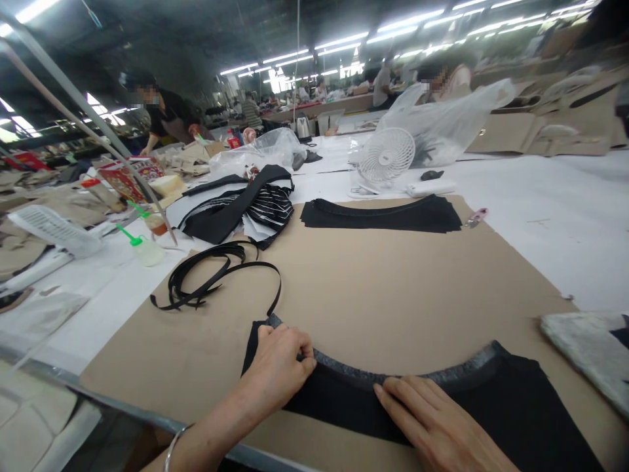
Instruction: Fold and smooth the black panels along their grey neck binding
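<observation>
A black fabric panel [339,400] with a curved upper edge lies on the brown sheet [373,288] in front of me. A dark grey, shiny band [354,373] follows that curve. My left hand [285,357] is closed in a pinch at the panel's left part, on the band along the edge; its fingertips are partly hidden. Flat on the panel's middle rests my right hand [422,410], fingers stretched out and close together. Narrow black strips [196,282] lie loosely coiled beyond my left hand, and one runs to the panel's left corner.
Stacked black curved panels [378,216] lie farther back. To their left is a bundle of black and striped pieces [246,206]. A white fan [386,157], a green-tipped bottle [145,249] and a grey slab [584,354] surround the sheet. A person [170,115] works at back left.
</observation>
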Demonstrator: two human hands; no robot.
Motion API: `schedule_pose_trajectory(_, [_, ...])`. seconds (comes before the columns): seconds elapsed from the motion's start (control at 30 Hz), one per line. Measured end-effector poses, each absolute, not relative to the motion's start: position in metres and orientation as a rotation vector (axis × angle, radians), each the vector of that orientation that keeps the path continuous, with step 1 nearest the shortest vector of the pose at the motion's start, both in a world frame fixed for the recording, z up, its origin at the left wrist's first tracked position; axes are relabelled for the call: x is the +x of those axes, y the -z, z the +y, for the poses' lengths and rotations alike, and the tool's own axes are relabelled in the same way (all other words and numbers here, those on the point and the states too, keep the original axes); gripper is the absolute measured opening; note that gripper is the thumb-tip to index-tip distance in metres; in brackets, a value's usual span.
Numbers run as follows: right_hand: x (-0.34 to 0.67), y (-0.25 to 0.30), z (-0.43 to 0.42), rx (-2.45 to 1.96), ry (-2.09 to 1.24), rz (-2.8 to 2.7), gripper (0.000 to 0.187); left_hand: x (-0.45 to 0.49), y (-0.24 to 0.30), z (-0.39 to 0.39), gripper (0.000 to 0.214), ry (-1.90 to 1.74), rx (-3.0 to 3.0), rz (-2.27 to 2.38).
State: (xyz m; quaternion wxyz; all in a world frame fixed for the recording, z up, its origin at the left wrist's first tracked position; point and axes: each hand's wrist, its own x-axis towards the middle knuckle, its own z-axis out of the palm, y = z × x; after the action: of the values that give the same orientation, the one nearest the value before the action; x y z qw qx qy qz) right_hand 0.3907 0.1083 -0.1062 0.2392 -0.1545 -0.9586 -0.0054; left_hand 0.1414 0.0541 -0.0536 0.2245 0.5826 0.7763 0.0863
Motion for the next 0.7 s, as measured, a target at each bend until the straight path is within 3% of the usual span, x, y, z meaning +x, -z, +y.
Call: schedule_pose_trajectory(0.7, [0.395, 0.118, 0.116, -0.305, 0.169, -2.624, 0.059, 0.143, 0.052, 0.062, 0.013, -0.213, 1.603, 2.159])
